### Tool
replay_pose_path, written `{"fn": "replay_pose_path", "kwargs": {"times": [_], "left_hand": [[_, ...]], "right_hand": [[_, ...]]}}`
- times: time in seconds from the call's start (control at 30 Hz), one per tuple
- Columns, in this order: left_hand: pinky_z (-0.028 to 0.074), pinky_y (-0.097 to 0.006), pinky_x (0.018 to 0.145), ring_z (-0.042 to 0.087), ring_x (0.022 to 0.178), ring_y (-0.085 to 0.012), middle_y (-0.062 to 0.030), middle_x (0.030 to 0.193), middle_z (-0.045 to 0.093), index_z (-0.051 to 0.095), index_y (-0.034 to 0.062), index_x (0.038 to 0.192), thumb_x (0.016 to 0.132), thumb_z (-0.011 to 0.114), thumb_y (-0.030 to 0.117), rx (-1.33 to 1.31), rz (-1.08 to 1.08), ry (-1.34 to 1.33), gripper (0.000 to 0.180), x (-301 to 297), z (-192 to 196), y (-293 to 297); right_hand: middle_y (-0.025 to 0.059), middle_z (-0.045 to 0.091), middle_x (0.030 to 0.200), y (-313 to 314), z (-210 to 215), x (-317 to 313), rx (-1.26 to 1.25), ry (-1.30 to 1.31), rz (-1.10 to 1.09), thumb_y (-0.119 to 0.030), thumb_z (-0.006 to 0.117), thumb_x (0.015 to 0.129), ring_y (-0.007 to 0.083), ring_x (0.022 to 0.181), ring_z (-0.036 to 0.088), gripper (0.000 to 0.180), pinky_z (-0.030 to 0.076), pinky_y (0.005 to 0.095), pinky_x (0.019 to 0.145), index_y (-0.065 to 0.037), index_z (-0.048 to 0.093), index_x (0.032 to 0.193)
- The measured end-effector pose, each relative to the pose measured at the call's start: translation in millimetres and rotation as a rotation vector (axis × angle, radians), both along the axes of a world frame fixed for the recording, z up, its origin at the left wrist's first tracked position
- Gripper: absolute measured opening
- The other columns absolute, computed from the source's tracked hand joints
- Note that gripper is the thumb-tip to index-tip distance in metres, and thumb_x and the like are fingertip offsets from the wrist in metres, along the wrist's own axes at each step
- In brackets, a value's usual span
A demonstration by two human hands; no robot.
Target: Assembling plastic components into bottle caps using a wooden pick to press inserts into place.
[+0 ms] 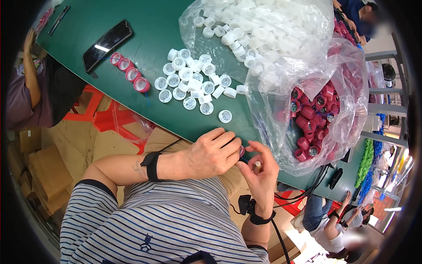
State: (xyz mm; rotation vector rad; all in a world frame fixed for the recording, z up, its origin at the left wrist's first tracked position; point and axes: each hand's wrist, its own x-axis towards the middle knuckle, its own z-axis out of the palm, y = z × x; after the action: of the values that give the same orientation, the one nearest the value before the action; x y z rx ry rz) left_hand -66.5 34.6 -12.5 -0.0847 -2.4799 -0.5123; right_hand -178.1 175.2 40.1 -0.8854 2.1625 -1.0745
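My left hand (213, 152) is closed at the table's front edge, its fingers round a small pink-red plastic cup (241, 151) that is mostly hidden. Close beside it, my right hand (260, 170) is curled, thumb and fingers bent toward the cup. A bit of blue wire shows by the right thumb; what that hand pinches is too small to make out. Beyond the left hand lies a loose group of white translucent caps (189, 103), with one cap (225, 116) apart and nearest. Several pink-red cups (132, 74) with thin blue wires stand in a row at left.
On the green table (154, 26) lie a black phone (107, 46) and a pen (59, 20). A clear bag of white caps (272, 26) and an open bag of pink-red cups (314, 119) fill the right. Black cables (307, 189) trail off the edge. Other people sit around.
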Motion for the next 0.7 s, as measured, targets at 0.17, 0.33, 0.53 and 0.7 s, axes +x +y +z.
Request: {"fn": "replay_pose_path", "kwargs": {"times": [0.17,0.33,0.53,0.7], "left_hand": [[0.053,-0.037,0.074,0.062,0.087,-0.0266,-0.0121,0.094,0.063,0.063,-0.0006,0.084,0.067,0.068,0.01,0.108,0.033,0.036,0.021,-3,-7,3],[0.053,-0.039,0.076,0.063,0.083,-0.0261,-0.0117,0.092,0.063,0.064,0.0012,0.085,0.067,0.072,0.008,0.193,0.042,0.072,0.021,-1,-9,5],[0.05,-0.042,0.085,0.062,0.09,-0.0255,-0.0114,0.096,0.063,0.063,0.0025,0.082,0.068,0.071,0.011,0.015,0.063,0.001,0.019,-3,6,2],[0.05,-0.043,0.087,0.062,0.092,-0.0267,-0.011,0.098,0.064,0.061,0.0033,0.085,0.068,0.074,0.01,0.175,0.005,0.018,0.022,-1,-8,3]], "right_hand": [[0.009,0.063,0.09,27,1,1,-0.422,-0.108,-0.274,-0.006,0.055,0.096,0.0089,0.064,0.051,0.016,0.039,0.0203,0.055,0.002,0.063,0.108],[0.0101,0.058,0.083,13,12,12,-0.706,0.044,-0.422,-0.031,0.038,0.107,0.0127,0.064,0.05,0.037,0.04,0.0239,0.057,0.001,0.056,0.107],[0.0071,0.053,0.077,9,20,13,-0.866,-0.107,-0.414,-0.032,0.04,0.106,0.011,0.059,0.042,0.035,0.035,0.0241,0.054,-0.001,0.054,0.114],[-0.0007,0.039,0.063,-1,25,13,-0.984,-0.207,-0.379,-0.035,0.039,0.107,0.0078,0.049,0.029,0.035,0.024,0.0244,0.047,-0.004,0.055,0.107]]}}
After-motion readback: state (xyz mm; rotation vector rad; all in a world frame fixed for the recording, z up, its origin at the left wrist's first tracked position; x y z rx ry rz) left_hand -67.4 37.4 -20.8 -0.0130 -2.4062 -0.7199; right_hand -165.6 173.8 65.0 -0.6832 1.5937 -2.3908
